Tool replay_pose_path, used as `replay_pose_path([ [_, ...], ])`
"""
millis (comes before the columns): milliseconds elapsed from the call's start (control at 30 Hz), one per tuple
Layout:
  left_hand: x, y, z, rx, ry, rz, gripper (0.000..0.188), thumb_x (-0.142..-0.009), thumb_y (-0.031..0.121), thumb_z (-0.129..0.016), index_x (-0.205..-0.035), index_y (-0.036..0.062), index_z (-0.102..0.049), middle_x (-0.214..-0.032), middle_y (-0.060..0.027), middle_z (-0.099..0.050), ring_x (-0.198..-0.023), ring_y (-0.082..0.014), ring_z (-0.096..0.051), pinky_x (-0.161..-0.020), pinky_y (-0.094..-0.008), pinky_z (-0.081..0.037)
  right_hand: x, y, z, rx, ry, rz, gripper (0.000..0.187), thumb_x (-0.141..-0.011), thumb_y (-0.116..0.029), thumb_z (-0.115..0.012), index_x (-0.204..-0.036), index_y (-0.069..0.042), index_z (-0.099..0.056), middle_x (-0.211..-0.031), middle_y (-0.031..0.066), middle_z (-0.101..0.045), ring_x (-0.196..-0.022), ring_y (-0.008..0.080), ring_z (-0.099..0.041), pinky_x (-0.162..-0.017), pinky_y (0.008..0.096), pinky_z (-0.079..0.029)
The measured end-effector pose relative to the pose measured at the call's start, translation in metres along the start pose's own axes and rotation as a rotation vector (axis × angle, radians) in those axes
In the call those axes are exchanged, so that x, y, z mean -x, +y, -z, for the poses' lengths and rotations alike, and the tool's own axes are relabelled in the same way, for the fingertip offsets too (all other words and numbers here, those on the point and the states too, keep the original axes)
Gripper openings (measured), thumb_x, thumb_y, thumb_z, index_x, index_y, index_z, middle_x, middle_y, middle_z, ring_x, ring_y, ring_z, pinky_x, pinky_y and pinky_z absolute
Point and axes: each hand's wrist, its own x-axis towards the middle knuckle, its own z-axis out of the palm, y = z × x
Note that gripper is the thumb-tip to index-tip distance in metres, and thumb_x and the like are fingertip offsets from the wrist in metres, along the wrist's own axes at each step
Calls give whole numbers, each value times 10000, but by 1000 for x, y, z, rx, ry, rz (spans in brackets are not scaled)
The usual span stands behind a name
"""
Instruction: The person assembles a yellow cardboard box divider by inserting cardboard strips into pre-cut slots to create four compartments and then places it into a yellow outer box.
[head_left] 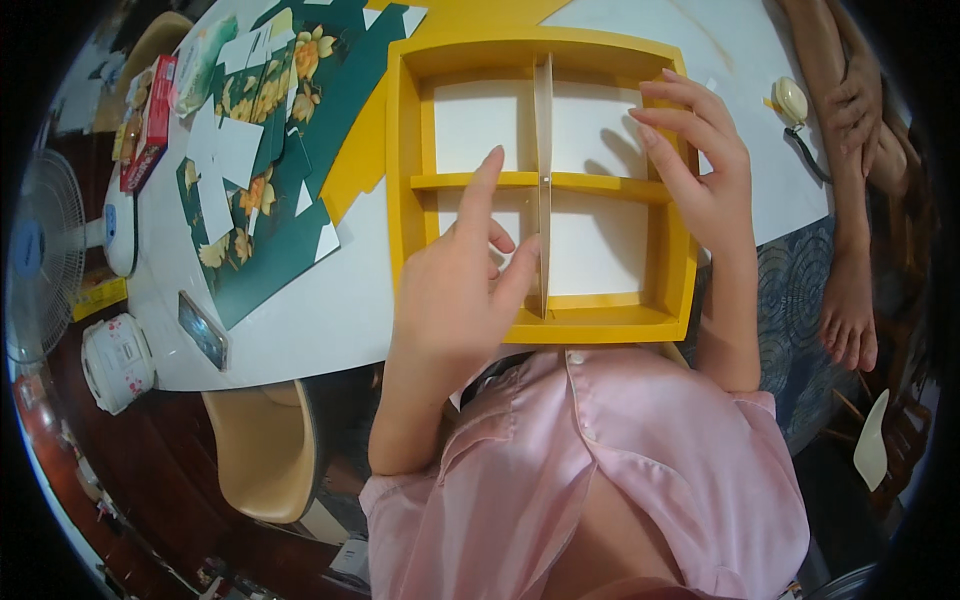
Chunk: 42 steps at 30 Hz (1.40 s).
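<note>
A shallow yellow box (pixel 396 140) with white panels inside lies on the table close to my body. A yellow crosspiece (pixel 610 184) and an upright divider (pixel 544 250) cross at its middle and split it into several compartments. My left hand (pixel 450 285) hovers over the near left compartment, index finger stretched out and thumb apart, its thumb tip close to the divider. Over the far right corner is my right hand (pixel 705 150), fingers spread near the rim. Neither hand holds anything; whether the right one touches the rim I cannot tell.
Green floral sheets with white flaps (pixel 265 270) lie on the white table (pixel 300 350), left of a yellow sheet (pixel 355 155). A phone (pixel 203 330) and red box (pixel 150 125) are further left, near a fan (pixel 45 255). At right are a tape measure (pixel 790 100) and another person's limbs (pixel 850 210).
</note>
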Motion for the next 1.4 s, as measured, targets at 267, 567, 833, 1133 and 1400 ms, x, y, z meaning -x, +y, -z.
replay_pose_path([
  [267, 1, -9, -13, -96, -43, -25, 672, -937, 202, -646, -1540, 132, -356, -750, -96, -658, -612, -204, -644, -611, -328, -509, 7, 13, -16, -590, 160, -502, 359, -940, -129, -652, -1292, -66, -635, -1168, 76, -663, -1034, 147, -635, -885, 268, -497],
  [567, 3, -15, -13, -229, -14, -43, 689, -922, 294, -671, -1527, 146, -377, -790, -104, -680, -647, -271, -660, -628, -374, -515, 3, 7, -8, -431, 54, -550, 363, -910, -127, -677, -1269, -74, -656, -1180, 89, -656, -1024, 166, -646, -878, 270, -499],
  [833, 3, -22, -11, -145, -4, -88, 655, -925, 272, -661, -1509, 143, -392, -774, -116, -681, -652, -312, -658, -625, -403, -514, -26, -37, 13, 122, -286, 121, 315, -830, -45, -700, -1145, -55, -695, -1151, 125, -663, -1096, 276, -620, -964, 371, -453],
  [1133, 1, -20, -9, -57, -19, -89, 626, -911, 149, -597, -1474, 8, -365, -716, -160, -669, -638, -360, -650, -621, -454, -512, -35, -61, -15, 227, -641, 325, 328, -750, -41, -708, -1075, -70, -674, -993, 94, -666, -962, 319, -611, -944, 425, -443],
  [1400, -1, -18, -6, -77, -55, -121, 634, -881, 122, -591, -1444, -78, -378, -606, -157, -619, -603, -350, -646, -607, -448, -523, -31, -50, -20, 215, -621, 310, 254, -788, -28, -674, -1039, -69, -667, -974, 114, -669, -973, 318, -621, -918, 435, -454],
])
